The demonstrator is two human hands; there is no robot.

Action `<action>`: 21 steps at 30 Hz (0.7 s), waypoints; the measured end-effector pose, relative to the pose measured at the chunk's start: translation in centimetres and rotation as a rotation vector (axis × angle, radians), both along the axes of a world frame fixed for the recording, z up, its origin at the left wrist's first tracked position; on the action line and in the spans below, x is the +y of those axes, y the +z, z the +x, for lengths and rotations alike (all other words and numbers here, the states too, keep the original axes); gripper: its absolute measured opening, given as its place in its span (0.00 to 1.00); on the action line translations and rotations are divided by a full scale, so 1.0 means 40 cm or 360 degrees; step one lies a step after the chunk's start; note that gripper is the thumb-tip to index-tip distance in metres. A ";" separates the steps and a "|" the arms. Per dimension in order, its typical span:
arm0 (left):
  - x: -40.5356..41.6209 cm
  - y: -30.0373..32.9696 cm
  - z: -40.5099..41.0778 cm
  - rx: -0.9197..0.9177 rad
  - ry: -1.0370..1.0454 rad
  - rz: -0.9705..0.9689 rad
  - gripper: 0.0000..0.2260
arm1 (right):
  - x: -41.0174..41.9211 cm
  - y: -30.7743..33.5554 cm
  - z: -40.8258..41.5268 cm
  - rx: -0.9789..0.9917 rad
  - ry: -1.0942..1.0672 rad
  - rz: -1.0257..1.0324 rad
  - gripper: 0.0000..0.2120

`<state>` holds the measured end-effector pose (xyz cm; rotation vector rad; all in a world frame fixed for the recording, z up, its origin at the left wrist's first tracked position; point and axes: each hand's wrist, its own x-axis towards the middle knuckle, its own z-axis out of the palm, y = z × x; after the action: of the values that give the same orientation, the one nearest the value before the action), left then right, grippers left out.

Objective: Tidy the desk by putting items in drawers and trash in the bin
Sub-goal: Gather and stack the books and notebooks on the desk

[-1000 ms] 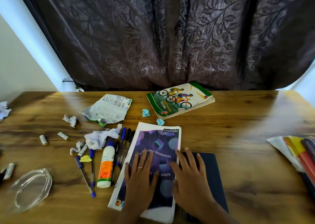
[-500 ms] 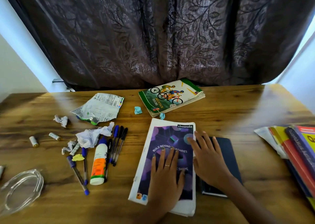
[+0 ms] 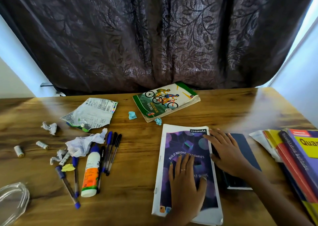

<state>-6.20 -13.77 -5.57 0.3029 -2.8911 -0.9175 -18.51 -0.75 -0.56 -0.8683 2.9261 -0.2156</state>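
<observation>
Two hands lie flat on books at the near middle of the desk (image 3: 223, 108). The left hand (image 3: 186, 177) presses with straight fingers on the purple notebook (image 3: 185, 146); the right hand (image 3: 225, 151), at 3 o'clock of it, rests with spread fingers on the dark book (image 3: 244, 150), fingertips touching the notebook's right edge. Neither hand grips anything.

At 12 o'clock of the notebook lies the biking book (image 3: 165, 101), with two blue paper balls (image 3: 132, 115) just beside it. At 9 o'clock lie the glue bottle (image 3: 90, 172), black and blue pens (image 3: 111, 150), crumpled white paper (image 3: 84, 143) and, further left, two batteries (image 3: 42, 144). A torn wrapper (image 3: 93, 113) sits at 10 o'clock. A clear plastic lid or container (image 3: 12, 200) shows at the far left edge; I cannot tell what it holds. A book stack (image 3: 296, 157) lies at the right edge. No drawer or bin is in view.
</observation>
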 end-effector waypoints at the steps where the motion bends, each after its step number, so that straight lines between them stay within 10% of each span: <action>1: -0.005 0.009 -0.011 0.0034 0.0025 0.0084 0.29 | -0.005 0.006 -0.004 -0.0041 -0.0042 -0.0067 0.30; 21: -0.403 0.019 -0.232 0.0006 0.0135 -0.0710 0.27 | -0.282 0.042 -0.251 -0.0150 0.0162 -0.0270 0.18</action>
<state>-15.49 -29.90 -4.82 0.3757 -2.9438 -0.2442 -28.55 -12.02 1.13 -0.9970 2.7988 -0.4897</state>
